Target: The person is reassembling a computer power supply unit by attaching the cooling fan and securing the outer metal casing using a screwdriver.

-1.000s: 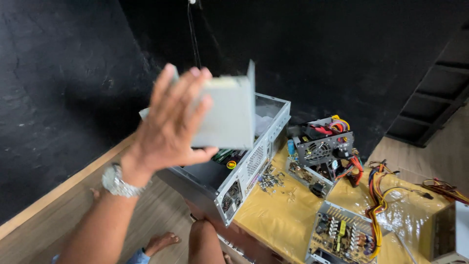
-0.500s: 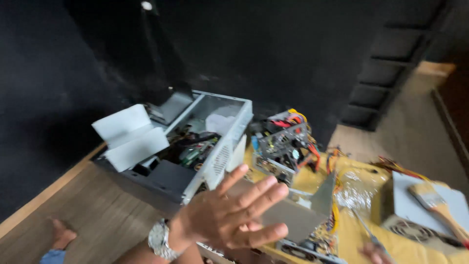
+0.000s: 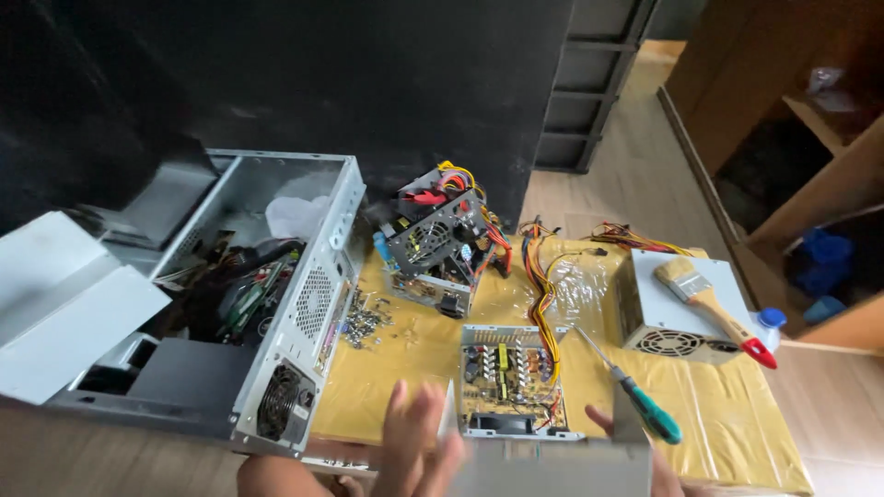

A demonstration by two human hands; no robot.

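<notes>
- My left hand (image 3: pixel 419 442) is low at the near edge, fingers spread and blurred, pressed against the left end of a flat grey metal cover (image 3: pixel 552 465); it seems to grip that edge, though the blur hides the thumb.
- My right hand (image 3: pixel 649 460) is mostly hidden behind the cover's right end; only fingertips show above it, so I cannot tell how tightly it closes.
- The cover lies between my two hands, its long axis running left to right across the bottom of my view, held above the near edge of the yellow sheet (image 3: pixel 737 414).
- Just beyond the cover, away from me, sits the open power supply tray (image 3: pixel 511 377) with its circuit board showing, roughly centred on the cover.
- A green-handled screwdriver (image 3: pixel 635 396) lies just right of that tray, nearer my right hand.
- Further off: an open computer case (image 3: pixel 304 304) to the left, a second opened supply (image 3: pixel 433 244) behind, loose screws (image 3: pixel 364 324) between them, and a closed supply box (image 3: pixel 681 317) with a paintbrush (image 3: pixel 714 304) resting on top.
</notes>
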